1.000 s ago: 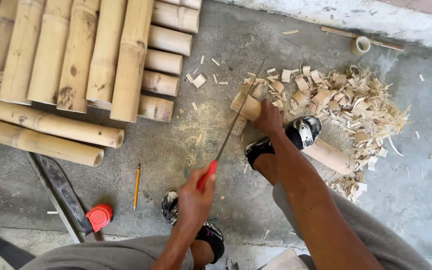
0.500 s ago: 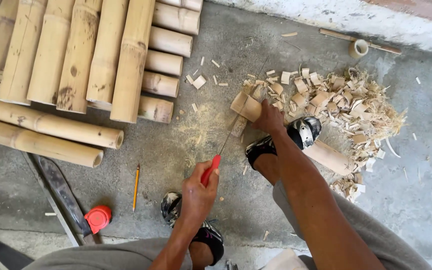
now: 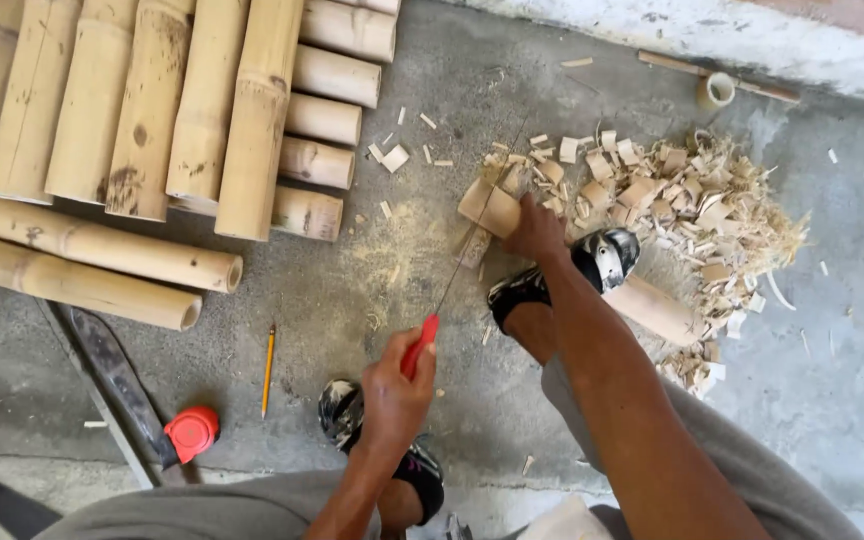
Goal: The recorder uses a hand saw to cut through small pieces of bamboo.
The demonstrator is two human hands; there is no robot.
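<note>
Nearest you, your left hand [image 3: 392, 385] is closed tight around the red handle of the saw [image 3: 420, 345], whose thin blade runs away from you up to the bamboo piece [image 3: 490, 207]; your right hand [image 3: 535, 228] is clamped down on that short bamboo piece, pinning it to the concrete floor [image 3: 352, 290] just beyond your right foot's sandal [image 3: 592, 265]; so the step in hand looks like a saw cut through the piece, with the blade lying across its near-left edge; the next stroke calls for a steady hold and fingers kept back from the line of the blade, since they sit just beside it; to your near left lie a pencil [image 3: 268, 368], a red-capped thing [image 3: 191, 432] and a long dark blade [image 3: 112, 370]; farther right a heap of offcuts and shavings [image 3: 692, 200] spreads past the piece; far left, whole bamboo poles [image 3: 142, 110] lie stacked.
</note>
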